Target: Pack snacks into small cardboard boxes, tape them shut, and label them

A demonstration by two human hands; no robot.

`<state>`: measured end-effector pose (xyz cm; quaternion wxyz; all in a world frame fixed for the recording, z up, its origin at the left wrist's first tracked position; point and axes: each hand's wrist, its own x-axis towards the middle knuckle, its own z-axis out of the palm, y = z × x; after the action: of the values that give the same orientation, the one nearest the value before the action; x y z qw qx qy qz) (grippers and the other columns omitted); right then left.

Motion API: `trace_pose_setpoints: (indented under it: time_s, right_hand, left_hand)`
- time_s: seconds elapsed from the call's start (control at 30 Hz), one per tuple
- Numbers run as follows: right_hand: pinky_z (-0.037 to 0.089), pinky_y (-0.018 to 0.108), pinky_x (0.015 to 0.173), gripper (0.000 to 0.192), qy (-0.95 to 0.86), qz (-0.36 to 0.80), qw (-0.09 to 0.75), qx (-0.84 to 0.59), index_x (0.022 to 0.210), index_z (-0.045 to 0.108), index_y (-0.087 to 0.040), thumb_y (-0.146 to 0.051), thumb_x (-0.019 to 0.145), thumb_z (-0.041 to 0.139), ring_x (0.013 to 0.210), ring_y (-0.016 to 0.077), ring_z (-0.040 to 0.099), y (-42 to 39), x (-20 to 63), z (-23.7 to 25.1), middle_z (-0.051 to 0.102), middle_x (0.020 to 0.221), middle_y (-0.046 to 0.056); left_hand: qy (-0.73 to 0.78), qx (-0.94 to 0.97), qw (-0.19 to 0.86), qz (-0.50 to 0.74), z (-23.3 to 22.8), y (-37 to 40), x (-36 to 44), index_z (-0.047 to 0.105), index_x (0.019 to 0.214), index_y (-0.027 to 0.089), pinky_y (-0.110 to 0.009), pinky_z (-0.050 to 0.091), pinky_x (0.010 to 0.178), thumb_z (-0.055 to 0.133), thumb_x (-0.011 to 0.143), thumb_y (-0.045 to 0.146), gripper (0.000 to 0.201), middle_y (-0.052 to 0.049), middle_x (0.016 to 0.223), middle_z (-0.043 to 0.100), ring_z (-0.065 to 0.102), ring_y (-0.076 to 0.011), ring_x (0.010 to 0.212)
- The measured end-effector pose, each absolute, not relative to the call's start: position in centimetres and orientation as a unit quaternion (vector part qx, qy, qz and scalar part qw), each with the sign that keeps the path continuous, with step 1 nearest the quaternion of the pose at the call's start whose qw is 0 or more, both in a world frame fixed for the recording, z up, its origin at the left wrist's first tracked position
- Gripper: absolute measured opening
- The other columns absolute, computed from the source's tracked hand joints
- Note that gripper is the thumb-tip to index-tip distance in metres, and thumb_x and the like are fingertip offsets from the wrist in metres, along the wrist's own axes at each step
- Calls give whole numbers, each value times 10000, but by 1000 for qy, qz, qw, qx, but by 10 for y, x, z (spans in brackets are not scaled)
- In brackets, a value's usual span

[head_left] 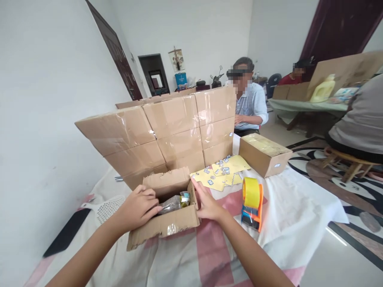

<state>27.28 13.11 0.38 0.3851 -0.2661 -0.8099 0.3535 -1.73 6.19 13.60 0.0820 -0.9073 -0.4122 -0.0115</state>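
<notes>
An opened cardboard box [176, 218] with torn flaps lies in front of me on the cloth. Inside are a clear plastic-wrapped item [171, 204] and a small piece with a blue-and-white label [185, 197]. My left hand [143, 208] is closed over the box's left side, its fingertips bent inward beside the plastic. On the right side, my right hand [206, 201] grips the box wall, fingers up along the far corner. To the right of that hand stands a tape dispenser [251, 203] with a yellow roll.
Stacked, taped cartons [179, 139] rise behind the box. Yellow sticker sheets [223, 171] and a closed carton [263, 153] lie to the right. A white perforated paddle [109, 209] and a black flat object [67, 231] are at left. Another person [251, 99] sits across the table.
</notes>
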Motion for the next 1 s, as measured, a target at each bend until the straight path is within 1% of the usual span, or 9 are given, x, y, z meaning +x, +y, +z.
trace_pose_setpoints:
  time_s: [0.1,0.23,0.33,0.4,0.47,0.57,0.73,0.87,1.0]
  right_hand:
    - [389,471,1138,1262,-808,359,383,-268,1666,56,-293,-338,677,838,1361,352,464,131,273,3,411,1482,138]
    - [312,491,1198,1188,-812,354,395,-245,1664,126,-279,-347,697,812,1468,358,344,130,276,7,331,1574,146]
    - [228,491,1239,871,-813,321,449,-184,1608,342,-262,-316,813,694,1515,311,280,130,281,25,376,1607,112]
    - [233,481,1230,581,-829,278,461,-150,1484,529,-264,-233,904,536,1440,257,401,130,283,46,565,1490,72]
    - [287,477,1181,438,-879,205,403,-153,1288,679,-261,-168,921,458,1310,241,516,129,282,71,723,1276,41]
    - [405,455,1021,292,-953,77,209,-204,1032,760,-214,-191,914,494,1151,268,575,131,269,107,788,1000,62]
    - [462,456,897,276,-966,8,-62,-251,881,762,-181,-326,913,529,1178,325,545,139,237,135,775,864,116]
    - [456,472,952,259,-957,11,-160,-242,573,610,-215,-294,819,620,1221,346,543,140,220,140,772,860,119]
    - [449,516,989,238,-960,28,-169,-222,544,572,-225,-265,761,662,1194,351,571,136,217,145,762,823,96]
  left_hand:
    - [-376,-919,119,-23,138,53,-26,629,802,230,-430,302,946,523,1011,369,272,6,796,692,617,-232,972]
    - [-377,-905,178,-88,127,46,-43,610,775,228,-420,301,936,535,970,265,212,20,738,666,595,-206,843]
    - [-410,-876,176,-183,111,46,-49,579,734,211,-385,322,853,464,972,189,266,11,717,649,580,-187,799]
    - [-421,-863,149,-236,101,48,-48,520,690,202,-364,330,800,417,988,174,317,12,670,605,558,-173,755]
    - [-419,-863,124,-255,93,51,-46,468,673,200,-353,330,773,389,1002,171,340,21,633,559,530,-164,718]
    - [-404,-873,130,-240,85,54,-48,505,718,208,-357,332,796,427,995,188,288,18,686,594,539,-178,763]
    - [-386,-883,158,-215,81,53,-53,608,833,237,-376,335,874,504,970,239,173,5,840,690,570,-219,906]
    - [-398,-883,144,-202,82,48,-47,601,806,235,-372,335,864,483,983,253,214,10,819,691,568,-213,874]
    - [-411,-877,141,-204,83,43,-42,598,777,232,-366,339,865,470,992,269,252,18,784,686,572,-200,842]
